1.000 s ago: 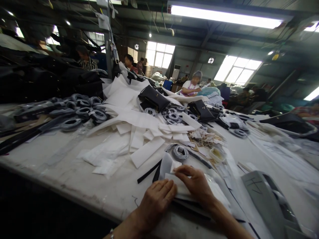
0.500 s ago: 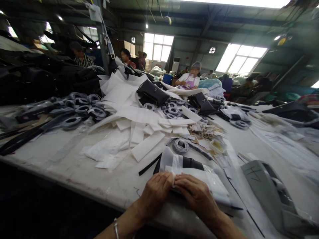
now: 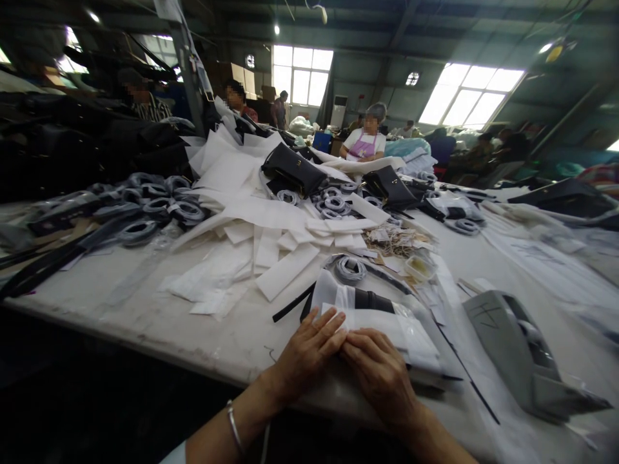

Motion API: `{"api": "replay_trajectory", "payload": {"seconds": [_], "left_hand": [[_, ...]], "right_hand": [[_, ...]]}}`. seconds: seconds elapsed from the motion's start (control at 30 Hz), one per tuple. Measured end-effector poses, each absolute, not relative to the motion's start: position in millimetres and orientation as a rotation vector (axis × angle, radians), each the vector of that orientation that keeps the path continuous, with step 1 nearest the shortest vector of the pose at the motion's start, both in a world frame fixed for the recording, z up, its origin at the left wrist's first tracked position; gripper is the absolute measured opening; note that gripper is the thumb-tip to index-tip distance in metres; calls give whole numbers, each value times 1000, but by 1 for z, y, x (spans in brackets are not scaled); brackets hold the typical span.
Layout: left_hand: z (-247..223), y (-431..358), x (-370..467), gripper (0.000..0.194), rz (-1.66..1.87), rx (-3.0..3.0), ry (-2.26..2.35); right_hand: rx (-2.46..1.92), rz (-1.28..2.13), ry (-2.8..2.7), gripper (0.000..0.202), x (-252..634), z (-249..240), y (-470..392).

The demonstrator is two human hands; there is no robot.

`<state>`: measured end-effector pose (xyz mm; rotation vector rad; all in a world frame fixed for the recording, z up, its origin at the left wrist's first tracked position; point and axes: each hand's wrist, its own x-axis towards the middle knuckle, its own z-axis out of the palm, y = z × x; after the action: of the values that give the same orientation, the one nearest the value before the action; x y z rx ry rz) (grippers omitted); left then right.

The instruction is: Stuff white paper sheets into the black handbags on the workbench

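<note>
A black bag [image 3: 370, 300] partly covered in white wrapping sheet [image 3: 382, 320] lies at the table's near edge. My left hand [image 3: 309, 345] rests on the wrapping with its fingers stretched out and flat. Beside it, my right hand [image 3: 380, 364] has its fingers pressed together and bent over the wrapping's near edge; its thumb is hidden. A black strap [image 3: 293, 304] sticks out to the left of the bag. Just behind lies a coiled, plastic-wrapped strap [image 3: 351, 269].
A grey tape dispenser [image 3: 507, 348] stands to the right. White sheets [image 3: 285, 270] are heaped ahead, with coiled straps [image 3: 159, 206] at left and black bags [image 3: 293, 169] behind. A small clear tub [image 3: 420, 268] sits near tangled strings [image 3: 387, 240]. A co-worker [image 3: 365, 138] sits across the table.
My left hand has gone from a pinch at the sheet's near edge to flat, spread fingers on top of the wrapping. My right hand stays at the edge. The view has shifted slightly.
</note>
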<state>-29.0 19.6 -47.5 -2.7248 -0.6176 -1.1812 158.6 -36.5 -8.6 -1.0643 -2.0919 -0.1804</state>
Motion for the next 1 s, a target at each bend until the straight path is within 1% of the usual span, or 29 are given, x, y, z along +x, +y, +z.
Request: {"api": "replay_trajectory", "payload": {"seconds": [0.23, 0.37, 0.43, 0.53, 0.67, 0.77, 0.83, 0.9, 1.0], "left_hand": [[-46, 21, -29, 25, -1248, -2838, -641], [-48, 21, -28, 25, -1207, -2835, -619], [-48, 20, -28, 25, -1196, -2835, -611], [-47, 20, -29, 26, -1201, -2829, -607], [-47, 19, -30, 29, -1205, -2854, -610], [-48, 19, -30, 31, -1226, -2862, -622], [-48, 20, -29, 30, -1225, -2863, -637], [-47, 21, -29, 30, -1218, -2860, -641], [-43, 22, -27, 31, -1196, -2842, -620]], "right_hand": [[-1051, -32, -2097, 30, 176, -4, -46], [-1110, -232, -2160, 43, 190, -12, -57], [-1117, -274, -2235, 47, 193, -15, -63], [-1111, -282, -2343, 48, 195, -18, -74], [-981, -355, -2577, 48, 197, -26, -96], [-996, -433, -2569, 45, 197, -40, -103], [-997, -391, -2504, 41, 193, -48, -101], [-952, -275, -2412, 36, 182, -53, -97], [-938, -61, -2213, 38, 161, -54, -93]]}}
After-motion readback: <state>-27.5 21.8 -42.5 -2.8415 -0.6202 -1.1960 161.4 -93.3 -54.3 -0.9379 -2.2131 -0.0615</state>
